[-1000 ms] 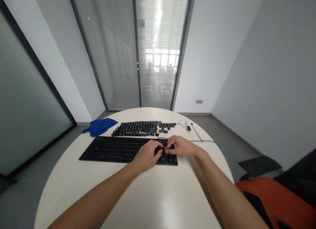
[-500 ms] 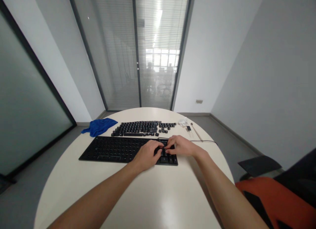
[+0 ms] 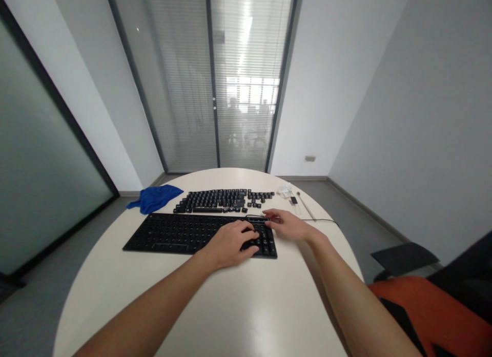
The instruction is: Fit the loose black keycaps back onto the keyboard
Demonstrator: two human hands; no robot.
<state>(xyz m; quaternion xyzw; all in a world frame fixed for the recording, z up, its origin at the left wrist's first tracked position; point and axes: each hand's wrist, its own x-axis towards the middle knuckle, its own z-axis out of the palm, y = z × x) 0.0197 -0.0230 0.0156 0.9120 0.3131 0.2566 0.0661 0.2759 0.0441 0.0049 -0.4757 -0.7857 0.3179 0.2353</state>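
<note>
A black keyboard [image 3: 177,234] lies flat across the table, most of its left and middle part bare of keycaps. Keycaps [image 3: 266,240] sit on its number pad at the right end. My left hand [image 3: 234,241] rests over the number pad with its fingers apart, and they hide some of the keys. At the keyboard's upper right corner is my right hand [image 3: 285,224], fingers apart and nothing visible between them. Behind the keyboard, loose black keycaps [image 3: 215,199] are laid out in rows, with a long space bar [image 3: 207,210] at their front.
A blue cloth [image 3: 156,197] lies at the left behind the keyboard. To the right are a crumpled white wad [image 3: 284,191], a small black-ended tool [image 3: 294,200], a thin stick [image 3: 306,206] and a cable [image 3: 323,220]. An orange chair [image 3: 430,311] stands beside the round white table [image 3: 230,316].
My right hand has drawn away from the left hand, up and to the right. My left hand's fingers have spread and shifted slightly over the number pad, showing more of its keys.
</note>
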